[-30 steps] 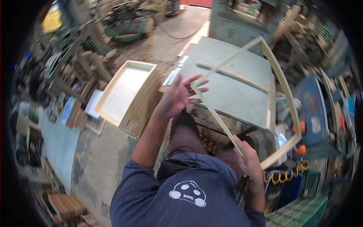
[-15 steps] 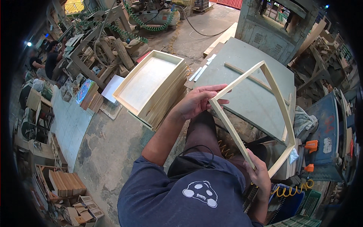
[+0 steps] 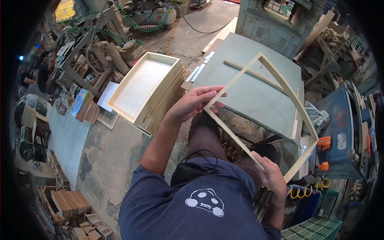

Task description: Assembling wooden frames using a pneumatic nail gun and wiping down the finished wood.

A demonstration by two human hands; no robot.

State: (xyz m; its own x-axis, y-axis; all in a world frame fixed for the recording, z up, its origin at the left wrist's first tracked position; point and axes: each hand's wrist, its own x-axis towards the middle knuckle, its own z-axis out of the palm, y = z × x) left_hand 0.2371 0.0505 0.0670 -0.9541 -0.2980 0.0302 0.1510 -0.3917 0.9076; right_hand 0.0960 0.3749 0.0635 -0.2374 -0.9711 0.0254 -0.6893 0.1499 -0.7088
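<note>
At the far left a person (image 3: pixel 40 72) in dark clothes sits among cluttered workshop machines, and coiled green hoses (image 3: pixel 138 28) run across the equipment behind. Lower on the left, stacks of small wooden pieces (image 3: pixel 68 202) lie beside the concrete floor (image 3: pixel 100 160). Right of them, a pile of shallow wooden trays (image 3: pixel 146 90) rests on the floor, the top one showing a pale flat bottom inside a raised rim.

The left hand (image 3: pixel 192 105) reaches forward over the person's knees, fingers curled around the near-left corner of a thin wooden frame (image 3: pixel 294 94), thumb on top and fingers wrapped under the slat. The frame is an open four-sided outline of pale slats, held in the air and tilted, with its far corner above the grey-green surface (image 3: pixel 248 96) and its near edge running down toward the person's body. On the surface under the frame, a loose wooden strip (image 3: pixel 256 74) lies at a slant, and another short strip (image 3: pixel 295 122) lies near the right edge.

The right hand (image 3: pixel 272 176) grips the frame's near rail close to its near-right corner, fingers closed around the slat. Under that hand a yellow coiled hose (image 3: pixel 308 191) hangs, and just beyond it an orange tool (image 3: pixel 323 143) sits beside a blue machine (image 3: pixel 344 136). Green plastic crates (image 3: pixel 320 228) stand at the near right.
</note>
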